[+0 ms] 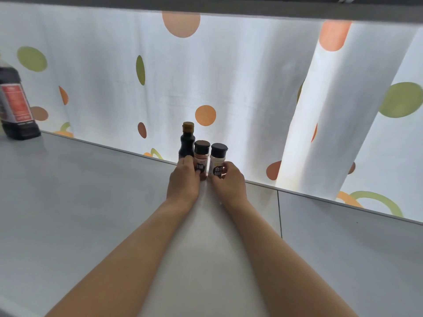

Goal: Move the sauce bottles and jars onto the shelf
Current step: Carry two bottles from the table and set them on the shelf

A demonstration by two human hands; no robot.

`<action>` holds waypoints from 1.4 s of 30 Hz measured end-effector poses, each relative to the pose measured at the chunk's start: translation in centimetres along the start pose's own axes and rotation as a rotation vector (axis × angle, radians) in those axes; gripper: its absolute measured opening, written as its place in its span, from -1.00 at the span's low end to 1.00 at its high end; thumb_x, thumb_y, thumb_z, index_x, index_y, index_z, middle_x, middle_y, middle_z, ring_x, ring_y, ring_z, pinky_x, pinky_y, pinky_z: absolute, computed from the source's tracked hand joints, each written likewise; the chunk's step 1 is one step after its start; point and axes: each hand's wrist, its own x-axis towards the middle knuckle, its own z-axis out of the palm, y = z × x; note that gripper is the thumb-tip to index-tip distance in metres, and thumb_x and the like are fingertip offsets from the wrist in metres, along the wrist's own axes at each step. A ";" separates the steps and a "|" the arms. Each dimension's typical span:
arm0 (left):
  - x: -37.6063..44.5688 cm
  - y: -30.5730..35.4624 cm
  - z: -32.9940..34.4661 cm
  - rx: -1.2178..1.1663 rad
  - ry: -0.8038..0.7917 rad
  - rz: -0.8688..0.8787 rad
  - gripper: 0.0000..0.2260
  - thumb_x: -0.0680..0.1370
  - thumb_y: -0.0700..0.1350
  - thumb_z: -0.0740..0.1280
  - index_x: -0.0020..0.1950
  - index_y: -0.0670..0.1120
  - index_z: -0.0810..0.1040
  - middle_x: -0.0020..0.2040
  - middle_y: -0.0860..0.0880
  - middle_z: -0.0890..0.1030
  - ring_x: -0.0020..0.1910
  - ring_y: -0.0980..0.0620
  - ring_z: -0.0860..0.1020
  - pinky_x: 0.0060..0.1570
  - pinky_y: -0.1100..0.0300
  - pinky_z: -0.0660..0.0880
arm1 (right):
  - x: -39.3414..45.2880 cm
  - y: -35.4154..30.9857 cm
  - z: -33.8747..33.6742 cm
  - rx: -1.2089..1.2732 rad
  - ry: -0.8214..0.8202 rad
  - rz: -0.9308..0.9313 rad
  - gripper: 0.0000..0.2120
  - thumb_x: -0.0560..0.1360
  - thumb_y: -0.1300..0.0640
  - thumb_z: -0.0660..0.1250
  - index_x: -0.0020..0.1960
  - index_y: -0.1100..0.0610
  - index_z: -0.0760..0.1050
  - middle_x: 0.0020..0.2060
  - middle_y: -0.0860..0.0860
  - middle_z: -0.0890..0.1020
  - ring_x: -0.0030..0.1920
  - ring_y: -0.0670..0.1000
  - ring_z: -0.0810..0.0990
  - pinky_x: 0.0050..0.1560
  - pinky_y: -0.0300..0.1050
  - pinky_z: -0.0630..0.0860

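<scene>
Three small containers stand together at the far edge of the grey shelf (91, 202). A dark sauce bottle (187, 143) with a yellow cap stands at the back left. Beside it are an orange spice jar (202, 154) and a white spice jar (218, 157), both with dark lids. My left hand (184, 181) grips the lower part of the orange spice jar. My right hand (230, 183) grips the white spice jar from its right side. Both jars stand upright on the shelf. A large dark sauce bottle (16, 106) with a red label stands at the far left.
A white curtain (229, 76) with orange and green dots hangs right behind the shelf's back edge. A seam (279, 213) divides the shelf surface to the right of my hands. Another shelf board (206, 8) runs overhead.
</scene>
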 end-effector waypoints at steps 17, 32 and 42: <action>-0.9 -0.2 0.1 0.299 -0.082 0.093 -0.82 0.57 -0.21 0.22 0.15 -0.15 0.51 0.11 -0.16 0.57 0.14 -0.17 0.48 0.05 0.03 0.41 | 0.0 0.1 -0.1 -0.312 0.018 0.044 -0.63 0.52 -0.13 0.36 0.13 0.13 0.44 0.07 0.06 0.58 0.08 0.10 0.54 -0.09 -0.05 0.39; -10.1 1.0 -6.1 0.398 -0.443 0.097 -0.74 0.64 -0.15 0.04 0.21 -0.19 0.44 0.28 -0.19 0.47 0.26 -0.15 0.44 0.22 0.07 0.33 | -10.5 -1.6 -5.6 -0.708 -0.395 -0.161 -0.61 0.65 0.09 0.01 0.33 0.24 0.43 0.35 0.21 0.46 0.41 0.18 0.37 0.42 0.01 0.26; -26.8 8.1 -11.6 0.550 -0.473 -0.034 -0.65 0.68 -0.06 -0.01 0.37 -0.17 0.36 0.46 -0.17 0.33 0.41 -0.12 0.32 0.35 0.07 0.22 | -24.7 -1.4 -14.6 -0.702 -0.628 -0.298 -0.43 0.67 -0.08 -0.13 0.61 0.13 -0.05 0.60 0.12 -0.03 0.60 0.08 -0.06 0.56 0.12 -0.12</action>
